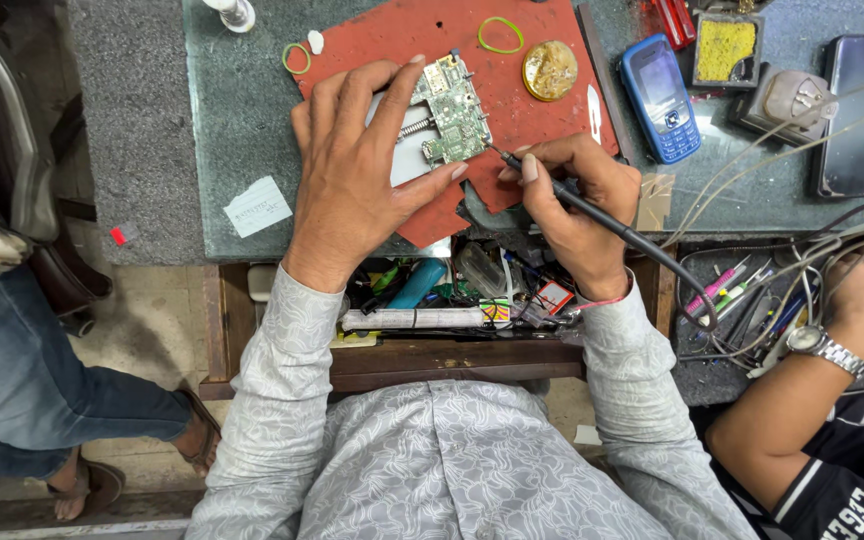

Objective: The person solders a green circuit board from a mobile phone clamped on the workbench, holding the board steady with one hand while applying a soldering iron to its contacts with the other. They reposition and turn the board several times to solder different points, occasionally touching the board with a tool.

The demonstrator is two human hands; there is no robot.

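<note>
Green board (452,108) lies on the red mat (542,125), pinned flat under the spread left hand (352,165). Right hand (577,205) pinches a black iron (592,212), its tip touching the board's lower right corner.

Clutter around the red mat (542,115)
A blue keypad phone (660,97), a dark smartphone (857,112), two green rubber bands (one (500,35) on the mat) and a paper scrap (257,206).

Green circuit board (452,108) flat on red mat; black soldering iron (592,212) tip touching its edge
</note>
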